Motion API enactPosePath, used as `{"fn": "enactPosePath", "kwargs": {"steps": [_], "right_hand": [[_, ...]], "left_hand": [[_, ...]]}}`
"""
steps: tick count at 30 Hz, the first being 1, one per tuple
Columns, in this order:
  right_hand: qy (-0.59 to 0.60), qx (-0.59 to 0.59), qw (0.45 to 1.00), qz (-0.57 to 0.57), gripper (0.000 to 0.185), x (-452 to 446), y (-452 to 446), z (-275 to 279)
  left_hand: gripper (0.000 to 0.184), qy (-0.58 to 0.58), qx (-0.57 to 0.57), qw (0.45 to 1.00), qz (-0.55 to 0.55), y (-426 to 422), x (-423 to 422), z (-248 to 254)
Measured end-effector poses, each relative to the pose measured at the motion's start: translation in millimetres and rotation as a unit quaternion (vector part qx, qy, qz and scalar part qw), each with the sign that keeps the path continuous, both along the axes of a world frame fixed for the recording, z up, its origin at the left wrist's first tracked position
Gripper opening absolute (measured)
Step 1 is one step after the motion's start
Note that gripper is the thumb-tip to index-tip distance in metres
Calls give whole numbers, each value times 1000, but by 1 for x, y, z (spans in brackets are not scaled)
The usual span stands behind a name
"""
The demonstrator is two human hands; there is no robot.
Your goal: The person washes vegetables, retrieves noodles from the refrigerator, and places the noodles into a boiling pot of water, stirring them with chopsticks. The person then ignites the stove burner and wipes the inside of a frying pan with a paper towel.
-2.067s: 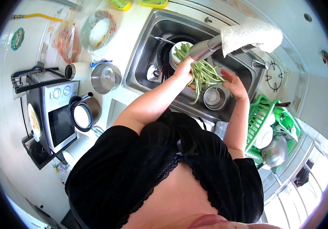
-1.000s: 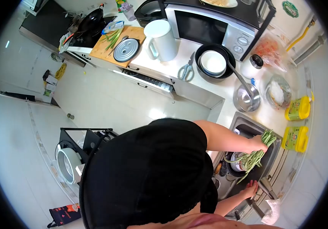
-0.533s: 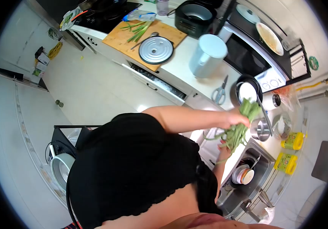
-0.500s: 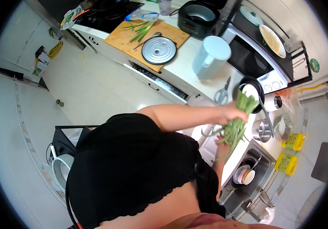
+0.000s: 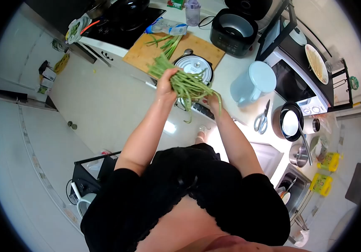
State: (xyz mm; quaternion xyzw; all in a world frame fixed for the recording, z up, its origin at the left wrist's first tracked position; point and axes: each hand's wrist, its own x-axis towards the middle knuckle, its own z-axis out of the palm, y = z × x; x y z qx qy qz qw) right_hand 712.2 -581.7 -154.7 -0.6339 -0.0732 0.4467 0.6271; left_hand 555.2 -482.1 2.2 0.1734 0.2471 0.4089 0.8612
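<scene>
A bunch of long green beans (image 5: 188,86) hangs over the near edge of the cutting board (image 5: 140,56). My left hand (image 5: 166,84) is closed around its left part. My right hand (image 5: 212,102) is under the bunch's right end, its fingers mostly hidden by dangling beans. Behind the bunch, a round silver lid (image 5: 195,66) lies on the board, partly covered by the beans. Green onion stalks (image 5: 173,45) and a spoon (image 5: 188,52) are also on the board.
An open rice cooker (image 5: 235,31) and a light blue pitcher (image 5: 254,82) stand on the counter. Scissors (image 5: 261,119) lie near a black pan (image 5: 291,134) holding a white bowl (image 5: 290,123). The sink (image 5: 300,185) is at right, the cooktop (image 5: 123,29) at far left. Below the board, a drawer (image 5: 203,110) is open.
Both hands and the bean bunch have moved left, from beside the sink and pan to the cutting board's edge. My body and view have turned left with them.
</scene>
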Motion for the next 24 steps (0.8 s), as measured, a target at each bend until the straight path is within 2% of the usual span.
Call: {"fn": "enactPosePath", "kwargs": {"steps": [2, 3, 5, 6, 9, 10, 11, 13, 14, 16, 17, 18, 19, 20, 21, 24], "right_hand": [[12, 22, 997, 71, 24, 13, 25, -14], [15, 23, 997, 70, 24, 17, 32, -32], [-100, -80, 990, 65, 26, 30, 49, -61], [8, -5, 999, 32, 20, 24, 46, -22], [-25, 60, 997, -28, 18, 23, 45, 43], [-115, 33, 993, 11, 19, 34, 46, 50], [-115, 29, 993, 10, 19, 42, 46, 59], [-310, 82, 947, -9, 18, 51, 47, 97], [-347, 102, 931, -40, 19, 56, 49, 120], [-342, 71, 932, -98, 20, 80, 60, 133], [-220, 116, 958, -144, 20, 86, 69, 144], [-156, 177, 955, -178, 21, 94, 80, 150], [-148, 194, 941, -236, 23, 103, 93, 148], [-121, 189, 929, -293, 23, 113, 107, 141], [-96, 207, 919, -322, 23, 118, 118, 139], [-91, 205, 899, -375, 19, 137, 144, 124]], "left_hand": [[18, 5, -2, 1000, 26, 18, -3, -1], [18, 9, -7, 999, 53, 24, -4, -3], [17, 12, -5, 998, 57, 38, -1, -8], [17, 14, -2, 998, 61, 47, 0, -11], [20, 11, -16, 997, 74, 66, 4, -21], [20, 15, -25, 997, 75, 68, 7, -17], [20, 15, -28, 997, 73, 76, 10, -20], [19, -34, -63, 995, 65, 88, 13, -32], [19, -38, -66, 993, 84, 90, 18, -33], [19, -38, -73, 995, 60, 95, 26, -42], [19, -36, -76, 996, 33, 97, 28, -46], [19, 7, -56, 997, 51, 95, 36, -45], [19, 11, -63, 996, 59, 94, 42, -50], [19, 7, -80, 997, 15, 96, 46, -57], [20, 6, -96, 995, -34, 98, 47, -63], [19, 15, -116, 992, -56, 102, 55, -82]]}}
